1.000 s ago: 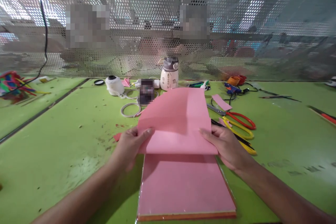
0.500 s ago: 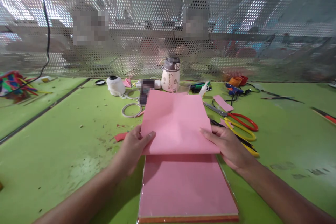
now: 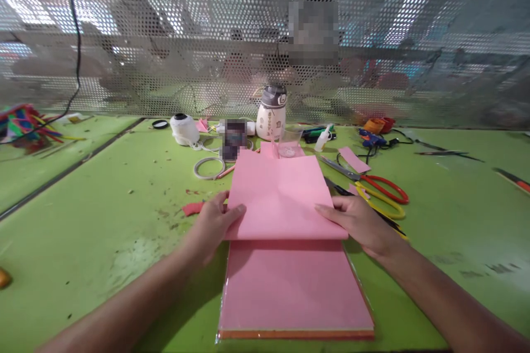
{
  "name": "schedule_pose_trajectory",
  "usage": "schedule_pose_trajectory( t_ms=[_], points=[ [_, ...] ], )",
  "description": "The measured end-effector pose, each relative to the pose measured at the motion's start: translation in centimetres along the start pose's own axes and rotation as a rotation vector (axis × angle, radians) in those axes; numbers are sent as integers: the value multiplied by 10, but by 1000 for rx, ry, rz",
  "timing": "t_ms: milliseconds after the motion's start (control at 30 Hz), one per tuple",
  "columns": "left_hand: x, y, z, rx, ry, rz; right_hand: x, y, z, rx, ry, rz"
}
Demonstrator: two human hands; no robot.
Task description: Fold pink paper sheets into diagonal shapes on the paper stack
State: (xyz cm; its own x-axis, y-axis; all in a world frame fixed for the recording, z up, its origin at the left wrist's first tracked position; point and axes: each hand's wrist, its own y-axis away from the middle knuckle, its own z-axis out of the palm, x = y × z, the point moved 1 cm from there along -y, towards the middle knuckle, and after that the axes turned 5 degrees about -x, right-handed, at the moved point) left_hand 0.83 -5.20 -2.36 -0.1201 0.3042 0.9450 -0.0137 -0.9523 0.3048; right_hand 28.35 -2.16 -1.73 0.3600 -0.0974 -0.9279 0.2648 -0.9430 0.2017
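A pink sheet of paper (image 3: 281,193) is held up by its two sides, tilted above the table. My left hand (image 3: 215,220) pinches its left edge, thumb on top and fingers behind. On the right edge my right hand (image 3: 356,220) grips the same way. Below the sheet lies a stack of pink paper (image 3: 293,287) in a clear plastic sleeve, with an orange layer showing at the near edge. The held sheet covers the far end of this stack. Close to my right hand lie scissors with yellow handles (image 3: 383,207) and others with red handles (image 3: 389,187).
Behind the paper stand a drink bottle (image 3: 271,116), a clear plastic cup (image 3: 290,143) and a small glue bottle (image 3: 323,139). A tape roll (image 3: 209,168), a white thread spool (image 3: 184,131) and a blue glue gun (image 3: 372,138) lie around. A perforated metal screen (image 3: 199,66) bounds the far side.
The held sheet tips slightly lower at its far edge, so the cup and pink paper behind it show more. Both hands keep their grip. The view has shifted slightly.
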Motion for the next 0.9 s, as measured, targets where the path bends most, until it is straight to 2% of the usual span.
schedule_pose_trajectory(
  t_ms=[100, 267, 400, 467, 567, 633, 700, 767, 833, 900],
  points=[
    [-3, -3, -5, 31, -199, 31, -2, 1, -5, -22, 111, 19],
    [-5, -3, -12, 74, -639, 176, -3, 0, -12, -68, 359, 67],
    [-8, 2, -13, 95, -893, 266, -1, -2, -15, -94, 511, 86],
    [-9, 5, -12, 161, -1043, 369, 1, -3, -16, -102, 524, 89],
    [-10, 13, -8, 220, -1265, 630, 5, -2, -17, -111, 510, 93],
    [-10, 18, -5, 128, -1362, 789, 7, -2, -17, -115, 518, 100],
    [-11, 19, -3, -91, -1362, 905, 8, -2, -17, -113, 558, 109],
    [-12, 18, -2, -294, -1297, 954, 8, -1, -17, -116, 604, 118],
    [-13, 18, 1, -372, -1261, 980, 8, -2, -17, -124, 622, 116],
    [-12, 20, 7, -356, -1299, 1010, 8, -2, -17, -129, 631, 118]
  ],
)
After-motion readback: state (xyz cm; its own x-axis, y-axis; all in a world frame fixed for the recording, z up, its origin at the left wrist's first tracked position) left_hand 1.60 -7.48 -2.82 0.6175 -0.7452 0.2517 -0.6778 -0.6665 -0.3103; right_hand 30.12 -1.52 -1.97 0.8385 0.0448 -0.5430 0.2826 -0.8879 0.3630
